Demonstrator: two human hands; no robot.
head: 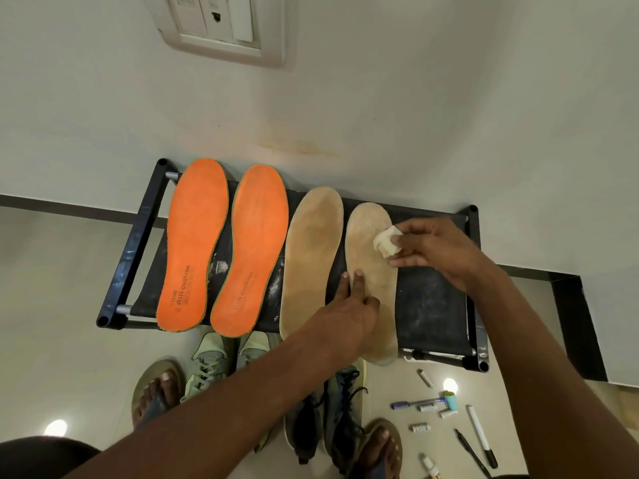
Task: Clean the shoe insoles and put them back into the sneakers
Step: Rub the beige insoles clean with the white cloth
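While the right hand (439, 254) pinches a white wipe (387, 242) against the rightmost tan insole (371, 288), only two left hand (349, 312) fingertips pin it. Since its heel overhangs the rack (432, 305) toward the lower frame, a hard stroke could skid it off.

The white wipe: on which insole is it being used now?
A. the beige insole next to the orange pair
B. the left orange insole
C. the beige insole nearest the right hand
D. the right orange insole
C: the right hand pinches the white wipe against the rightmost beige insole.
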